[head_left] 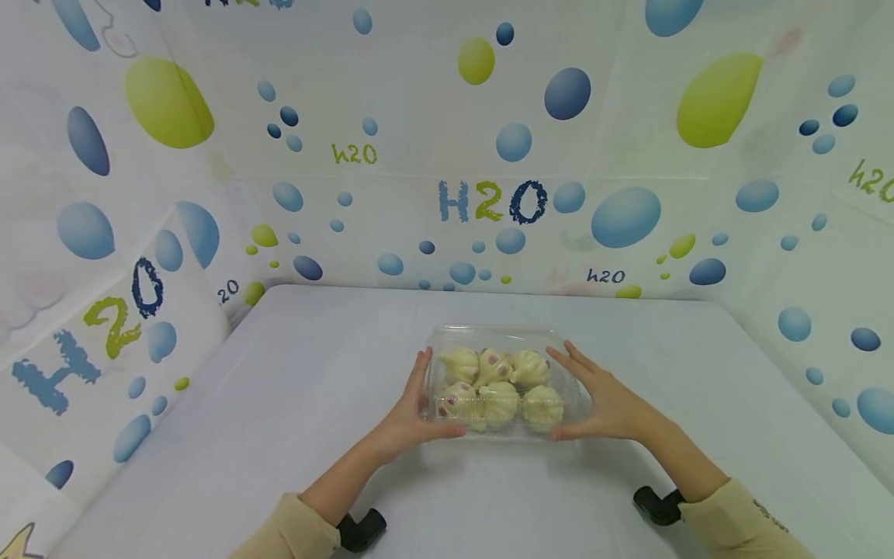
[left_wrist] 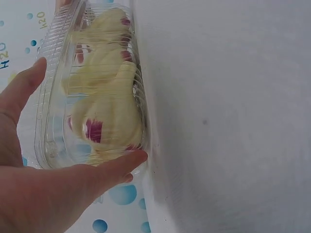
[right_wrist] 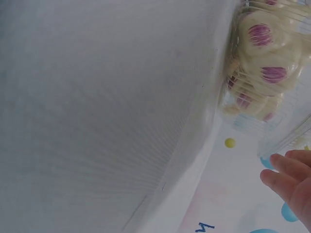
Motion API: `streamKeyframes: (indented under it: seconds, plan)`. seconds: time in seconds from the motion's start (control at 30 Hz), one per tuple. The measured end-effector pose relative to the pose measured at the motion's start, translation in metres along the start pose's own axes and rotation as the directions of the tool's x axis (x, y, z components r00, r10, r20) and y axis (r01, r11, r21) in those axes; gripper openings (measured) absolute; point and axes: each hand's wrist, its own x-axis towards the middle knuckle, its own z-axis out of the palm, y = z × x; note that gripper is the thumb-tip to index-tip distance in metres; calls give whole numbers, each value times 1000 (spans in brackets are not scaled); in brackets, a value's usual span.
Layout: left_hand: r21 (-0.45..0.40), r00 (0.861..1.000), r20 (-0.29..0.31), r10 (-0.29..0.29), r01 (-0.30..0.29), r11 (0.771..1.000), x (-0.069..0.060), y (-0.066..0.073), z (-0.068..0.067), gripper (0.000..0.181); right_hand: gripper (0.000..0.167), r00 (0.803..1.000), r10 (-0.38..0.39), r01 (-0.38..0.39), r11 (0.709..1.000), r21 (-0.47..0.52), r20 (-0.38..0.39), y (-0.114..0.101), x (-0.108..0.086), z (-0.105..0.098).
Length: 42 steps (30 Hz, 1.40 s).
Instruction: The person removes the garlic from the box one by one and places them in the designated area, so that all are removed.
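Observation:
A clear plastic clamshell box (head_left: 503, 335) stands on the white table, holding several pale garlic bulbs (head_left: 499, 402) with purple patches. My left hand (head_left: 414, 411) is at the box's left side, its fingers fairly straight along that side and its thumb across the near left corner. In the left wrist view, that thumb touches the low edge of the box (left_wrist: 53, 121). On the other side is my right hand (head_left: 608, 400), fingers spread and extended, thumb near the front right corner. The right wrist view shows its fingertips (right_wrist: 277, 179) beside the box, apart from the garlic; contact there is unclear.
The white tabletop (head_left: 314, 365) extends around the box. Behind and at both sides hangs a white sheet (head_left: 405, 70) with blue and green drops and H2O lettering. Black wrist-worn devices (head_left: 363, 531) sit by the beige sleeves (head_left: 289, 532).

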Motion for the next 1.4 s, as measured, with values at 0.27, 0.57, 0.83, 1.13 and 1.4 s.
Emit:
streamKeyframes:
  seconds: [0.27,0.57,0.83,1.13,1.4]
  plan:
    - [7,1000,-21,6,-6,1000,0,2,1,116,107,1000,-12,11,1000,-16,-10,-1,0,0]
    - [15,1000,-18,-7,7,1000,-2,4,0,114,94,997,-59,57,998,-36,-49,-2,1,-3]
    - [6,999,-7,-35,35,999,-1,4,-2,113,88,993,-81,78,996,-39,-83,-1,1,-4]
    - [8,1000,1,-25,25,1000,-3,3,-5,106,81,989,-91,89,996,-23,-116,-1,2,-6]
    - [-5,1000,1,-26,26,1000,-4,5,-4,100,74,985,-111,113,994,5,-134,-2,2,-8]
